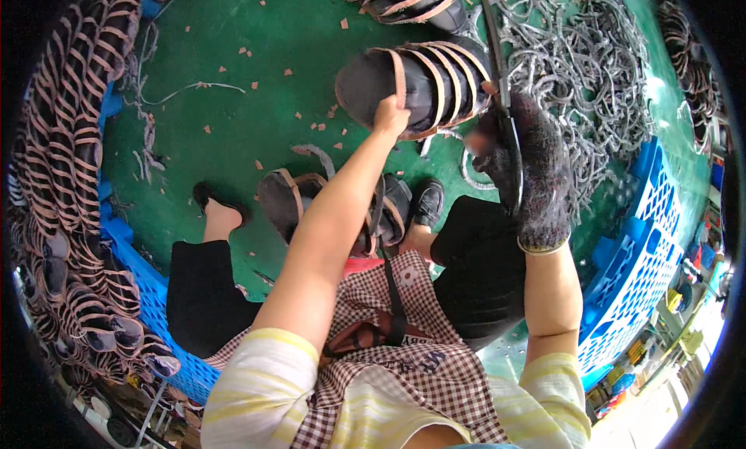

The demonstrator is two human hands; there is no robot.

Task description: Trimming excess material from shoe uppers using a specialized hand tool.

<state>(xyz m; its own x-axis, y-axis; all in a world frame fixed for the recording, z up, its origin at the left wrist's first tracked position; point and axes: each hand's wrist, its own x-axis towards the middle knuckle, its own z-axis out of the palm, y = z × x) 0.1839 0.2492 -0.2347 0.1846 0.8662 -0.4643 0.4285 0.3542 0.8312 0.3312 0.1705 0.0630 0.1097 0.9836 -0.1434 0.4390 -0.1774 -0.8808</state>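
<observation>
My left hand (391, 117) grips a strapped black sandal (365, 92) by its near edge, the fingers closed at a tan strap. Several tan straps cross the dark sandal. My right hand (540, 169) wears a dark knit glove. It is closed round a long, dark, scissor-like tool (497, 53), which lies alongside the sandal's right end and points away from me. The glove hides part of the tool, so I cannot make out how far its blades are apart. Another strapped sandal bundle (400, 2) lies beyond, and more sandals (280, 204) rest between my feet.
Grey trimmed strips (583, 68) are heaped on the green floor (256, 29) at the right, with small tan scraps scattered about. Stacked strapped sandals (85, 123) line the left side by a blue plastic pallet (148, 294). Another blue pallet (637, 255) stands at my right.
</observation>
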